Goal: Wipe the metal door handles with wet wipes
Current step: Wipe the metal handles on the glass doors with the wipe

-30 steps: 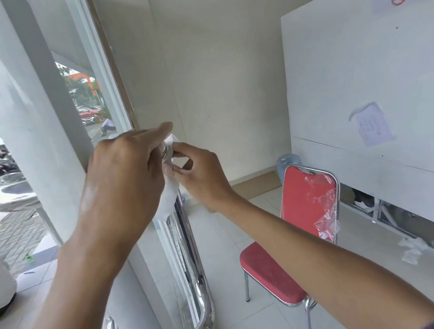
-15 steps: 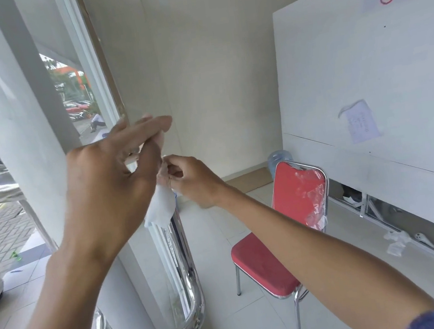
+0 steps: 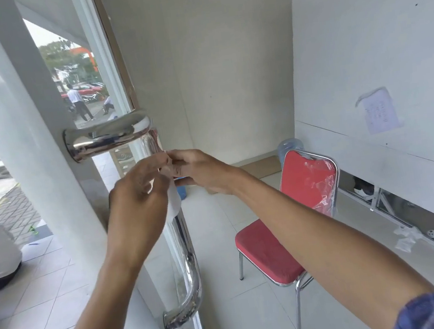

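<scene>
At the left I see the door handle [image 3: 177,241], a polished steel bar fixed upright to the door edge, its top bend above my hands. My left hand [image 3: 138,205] pinches the wet wipe [image 3: 173,203] against the bar just below that bend, and my right hand [image 3: 203,173] pinches its upper edge. I judge the wipe limp, damp and easily bunched, so wrap it round the slippery, rigid bar. A red chair [image 3: 288,235] stands far right.

Glossy, mirror-smooth metal door handle [image 3: 186,251]
</scene>
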A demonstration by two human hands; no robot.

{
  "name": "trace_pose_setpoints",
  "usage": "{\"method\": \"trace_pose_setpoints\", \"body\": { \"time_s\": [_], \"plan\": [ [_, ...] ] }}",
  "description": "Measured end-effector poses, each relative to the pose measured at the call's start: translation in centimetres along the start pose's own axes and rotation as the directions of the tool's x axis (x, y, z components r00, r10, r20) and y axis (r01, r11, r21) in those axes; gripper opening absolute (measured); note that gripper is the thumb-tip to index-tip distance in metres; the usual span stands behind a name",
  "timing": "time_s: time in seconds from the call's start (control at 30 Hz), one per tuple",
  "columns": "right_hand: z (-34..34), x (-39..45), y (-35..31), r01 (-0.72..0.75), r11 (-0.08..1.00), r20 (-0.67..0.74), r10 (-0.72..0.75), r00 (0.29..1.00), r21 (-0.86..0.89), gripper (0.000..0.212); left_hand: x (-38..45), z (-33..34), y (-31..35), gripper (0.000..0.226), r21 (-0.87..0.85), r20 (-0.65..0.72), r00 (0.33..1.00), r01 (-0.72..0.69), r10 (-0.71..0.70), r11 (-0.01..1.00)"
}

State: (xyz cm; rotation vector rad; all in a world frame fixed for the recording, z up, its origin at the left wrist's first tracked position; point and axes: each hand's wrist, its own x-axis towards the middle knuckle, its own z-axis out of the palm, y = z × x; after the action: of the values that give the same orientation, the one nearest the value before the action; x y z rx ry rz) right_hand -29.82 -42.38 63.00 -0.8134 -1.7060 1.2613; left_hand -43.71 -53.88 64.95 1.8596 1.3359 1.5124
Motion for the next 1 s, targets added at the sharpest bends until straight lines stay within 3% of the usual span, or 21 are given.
{"method": "trace_pose_setpoints", "body": {
  "time_s": [0.17,0.27,0.4,0.53,0.73,0.9,1.0],
  "plan": [
    [0.4,1.1,-0.8,0.020,0.954,-0.059,-0.002,0.998,0.301,0.025,0.7,0.8,-2.0,0.026,-0.133,-0.041,0.984,0.165,-0.172,0.977],
    [1.1,1.8,-0.6,0.024,0.953,-0.098,0.006,0.995,0.303,0.026,1.0,1.0,-1.9,0.040,-0.141,-0.019,0.983,0.180,-0.185,0.973],
    [1.3,1.0,1.3,-0.080,0.935,0.012,0.081,0.997,0.345,0.031,1.0,1.6,-1.5,0.040,-0.165,-0.014,0.979,0.197,-0.202,0.966],
    [1.4,0.2,3.9,-0.150,0.956,0.064,0.139,0.988,0.252,0.034,1.0,2.0,-1.8,0.037,-0.162,-0.011,0.979,0.198,-0.202,0.967],
    [1.3,-0.1,4.1,-0.052,0.988,-0.119,0.069,0.990,0.144,0.024,0.9,2.3,-2.4,0.030,-0.154,0.000,0.968,0.247,-0.250,0.957],
    [2.0,-1.3,8.2,-0.155,0.977,-0.191,0.126,0.973,-0.145,0.046,-0.1,2.6,-3.3,0.038,-0.126,0.024,0.957,0.290,-0.289,0.949],
    [2.1,-3.0,10.2,-0.189,0.955,-0.225,0.138,0.965,-0.226,0.030,-0.7,2.8,-4.3,0.040,-0.117,0.038,0.953,0.304,-0.301,0.946]
  ]
}}
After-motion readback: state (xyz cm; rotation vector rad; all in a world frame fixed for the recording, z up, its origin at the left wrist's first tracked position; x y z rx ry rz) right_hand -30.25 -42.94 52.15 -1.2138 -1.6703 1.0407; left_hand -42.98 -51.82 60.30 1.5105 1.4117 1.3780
